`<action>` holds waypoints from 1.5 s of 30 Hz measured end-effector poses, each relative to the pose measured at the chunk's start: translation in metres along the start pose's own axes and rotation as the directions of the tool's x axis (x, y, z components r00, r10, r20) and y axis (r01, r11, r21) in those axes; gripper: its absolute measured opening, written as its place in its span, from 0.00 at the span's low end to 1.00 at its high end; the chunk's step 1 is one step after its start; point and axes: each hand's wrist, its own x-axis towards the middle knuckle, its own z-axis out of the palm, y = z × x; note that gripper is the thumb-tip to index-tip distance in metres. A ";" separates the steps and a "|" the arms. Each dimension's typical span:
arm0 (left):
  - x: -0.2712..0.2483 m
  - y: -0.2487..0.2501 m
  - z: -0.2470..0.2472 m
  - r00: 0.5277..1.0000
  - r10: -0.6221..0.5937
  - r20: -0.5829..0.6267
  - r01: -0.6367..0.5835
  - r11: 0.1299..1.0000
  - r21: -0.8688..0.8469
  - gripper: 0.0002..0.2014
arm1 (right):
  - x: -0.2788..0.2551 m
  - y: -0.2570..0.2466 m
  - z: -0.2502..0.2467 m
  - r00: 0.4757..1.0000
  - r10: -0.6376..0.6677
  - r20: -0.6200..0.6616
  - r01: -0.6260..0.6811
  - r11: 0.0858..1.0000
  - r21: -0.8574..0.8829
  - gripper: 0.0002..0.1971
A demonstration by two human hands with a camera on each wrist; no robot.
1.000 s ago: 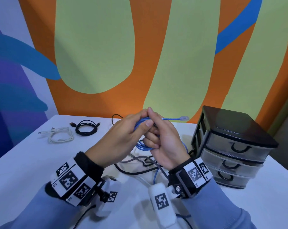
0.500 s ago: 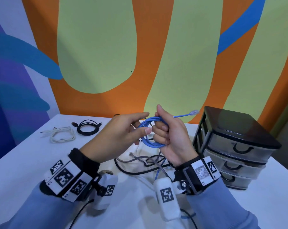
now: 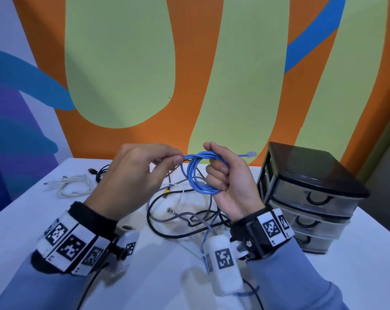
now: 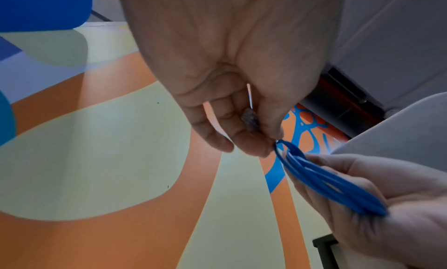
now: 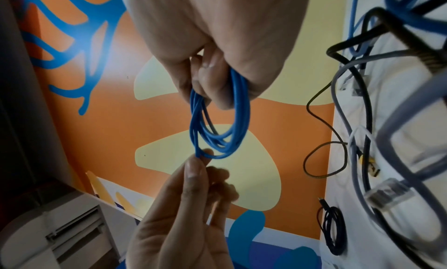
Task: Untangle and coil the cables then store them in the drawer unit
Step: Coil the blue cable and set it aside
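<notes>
I have the blue Ethernet cable (image 3: 199, 173) wound into a small coil, held up in the air above the white table (image 3: 33, 211) and in front of the painted wall. My right hand (image 3: 231, 182) has its fingers curled through the loops, gripping the coil from the right side, and a clear plug (image 3: 250, 154) on a short tail sticks out past the thumb toward the drawer unit (image 3: 310, 198). My left hand (image 3: 131, 177) pinches the coil's left edge between thumb and fingertips (image 5: 193, 170) (the wrist view shows a second plug tucked inside those fingers).

Below the hands lies the remaining tangle on the table: a black cable (image 3: 158, 222), a grey Ethernet cable (image 3: 185, 214) and thin white leads. Further left sit a coiled white cable (image 3: 74, 186) and, partly hidden behind my left hand, a coiled black USB cable (image 3: 99, 173). The three-drawer unit stands to the right, all drawers closed.
</notes>
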 end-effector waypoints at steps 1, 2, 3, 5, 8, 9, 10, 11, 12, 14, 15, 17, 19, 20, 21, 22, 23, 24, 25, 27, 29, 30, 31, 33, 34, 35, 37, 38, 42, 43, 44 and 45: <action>-0.001 -0.001 0.003 0.998 -0.055 0.006 0.055 0.998 -0.031 0.05 | 0.000 0.001 0.000 1.000 0.001 -0.006 0.000 1.000 0.028 0.10; -0.001 -0.002 0.005 0.991 -0.126 0.039 0.129 0.989 -0.077 0.05 | 0.000 0.002 0.000 1.000 0.000 -0.009 0.000 0.998 0.061 0.11; -0.001 -0.001 0.007 0.976 -0.193 0.096 0.205 0.969 -0.135 0.07 | 0.001 0.003 0.001 1.000 -0.002 -0.006 0.002 0.996 0.088 0.11; 0.001 0.005 0.012 0.931 -0.277 0.239 0.345 0.882 -0.322 0.10 | 0.000 0.006 0.003 1.000 -0.007 0.013 0.005 0.996 0.091 0.12; 0.002 0.016 0.017 0.851 -0.351 0.390 0.521 0.652 -0.551 0.19 | -0.006 0.014 0.012 0.997 -0.009 0.079 0.012 0.999 -0.032 0.13; 0.002 0.015 0.019 0.841 -0.364 0.401 0.538 0.641 -0.547 0.22 | -0.007 0.016 0.014 0.995 -0.014 0.103 0.023 0.996 -0.084 0.13; 0.002 0.014 0.020 0.838 -0.369 0.401 0.541 0.657 -0.525 0.25 | -0.009 0.018 0.016 0.992 -0.011 0.123 0.028 0.991 -0.132 0.13; 0.001 0.012 0.020 0.840 -0.370 0.397 0.536 0.678 -0.502 0.26 | -0.009 0.019 0.017 0.990 0.002 0.143 0.021 0.986 -0.163 0.13; 0.001 0.010 0.020 0.839 -0.378 0.391 0.537 0.690 -0.485 0.27 | -0.010 0.019 0.017 0.986 0.027 0.166 0.001 0.987 -0.163 0.15; 0.003 0.005 0.018 0.828 -0.430 0.359 0.560 0.659 -0.503 0.30 | -0.010 0.016 0.016 0.969 0.081 0.235 -0.074 0.996 -0.039 0.20; 0.004 0.003 0.018 0.826 -0.456 0.331 0.562 0.640 -0.524 0.32 | -0.011 0.014 0.015 0.959 0.093 0.267 -0.111 0.992 0.055 0.23; 0.004 0.003 0.017 0.830 -0.481 0.284 0.548 0.606 -0.576 0.33 | -0.012 0.012 0.014 0.948 0.082 0.307 -0.149 0.968 0.201 0.28; 0.005 0.005 0.018 0.822 -0.508 0.260 0.544 0.560 -0.625 0.28 | -0.013 0.014 0.014 0.936 0.061 0.346 -0.167 0.944 0.286 0.29; 0.005 0.006 0.019 0.812 -0.525 0.256 0.547 0.532 -0.646 0.24 | -0.013 0.016 0.013 0.928 0.055 0.369 -0.177 0.935 0.308 0.28; 0.006 0.007 0.020 0.799 -0.542 0.259 0.555 0.500 -0.665 0.21 | -0.013 0.017 0.012 0.921 0.053 0.385 -0.183 0.933 0.310 0.28; 0.006 0.010 0.021 0.786 -0.558 0.266 0.564 0.473 -0.677 0.19 | -0.013 0.017 0.012 0.915 0.052 0.400 -0.184 0.937 0.297 0.28; 0.007 0.012 0.021 0.777 -0.567 0.273 0.570 0.450 -0.687 0.19 | -0.012 0.017 0.012 0.913 0.053 0.405 -0.176 0.945 0.275 0.27; 0.006 0.013 0.021 0.769 -0.572 0.285 0.575 0.426 -0.699 0.19 | -0.013 0.017 0.012 0.914 0.049 0.403 -0.162 0.954 0.252 0.26; 0.006 0.014 0.021 0.762 -0.574 0.300 0.581 0.402 -0.707 0.18 | -0.014 0.018 0.014 0.921 0.041 0.387 -0.139 0.963 0.229 0.25; 0.006 0.013 0.021 0.755 -0.568 0.326 0.592 0.378 -0.712 0.18 | -0.016 0.019 0.016 0.935 0.009 0.354 -0.084 0.977 0.195 0.23; 0.004 0.014 0.021 0.759 -0.554 0.341 0.598 0.390 -0.700 0.19 | -0.018 0.020 0.018 0.939 -0.034 0.343 -0.029 0.984 0.177 0.22; 0.004 0.014 0.020 0.764 -0.549 0.339 0.598 0.402 -0.693 0.19 | -0.018 0.020 0.018 0.936 -0.047 0.349 -0.011 0.987 0.163 0.22; 0.004 0.015 0.019 0.768 -0.548 0.331 0.592 0.412 -0.692 0.19 | -0.019 0.019 0.018 0.932 -0.057 0.358 0.008 0.990 0.138 0.23; 0.005 0.016 0.017 0.785 -0.545 0.294 0.568 0.445 -0.692 0.19 | -0.019 0.017 0.017 0.922 -0.068 0.381 0.040 0.996 0.081 0.25; 0.006 0.016 0.016 0.798 -0.540 0.268 0.552 0.475 -0.686 0.20 | -0.018 0.016 0.016 0.921 -0.072 0.383 0.054 0.997 0.059 0.27; 0.006 0.016 0.015 0.811 -0.531 0.244 0.535 0.506 -0.677 0.19 | -0.016 0.017 0.014 0.924 -0.078 0.375 0.069 0.997 0.039 0.28; 0.006 0.017 0.013 0.838 -0.506 0.203 0.500 0.566 -0.655 0.18 | -0.011 0.019 0.011 0.938 -0.110 0.328 0.119 0.993 -0.008 0.30; 0.006 0.018 0.013 0.850 -0.494 0.181 0.484 0.599 -0.638 0.17 | -0.010 0.020 0.012 0.944 -0.135 0.300 0.155 0.987 -0.044 0.29; 0.005 0.024 0.012 0.886 -0.461 0.051 0.409 0.725 -0.554 0.15 | -0.008 0.025 0.010 0.949 -0.231 0.215 0.270 0.946 -0.177 0.26; 0.005 0.024 0.012 0.895 -0.445 0.027 0.392 0.757 -0.524 0.16 | -0.007 0.026 0.010 0.947 -0.254 0.197 0.294 0.932 -0.212 0.25; 0.004 0.023 0.012 0.902 -0.431 0.019 0.381 0.777 -0.501 0.16 | -0.006 0.027 0.009 0.942 -0.277 0.190 0.320 0.912 -0.257 0.25; 0.004 0.021 0.012 0.907 -0.421 0.016 0.374 0.787 -0.490 0.15 | -0.006 0.027 0.009 0.935 -0.297 0.193 0.346 0.882 -0.319 0.24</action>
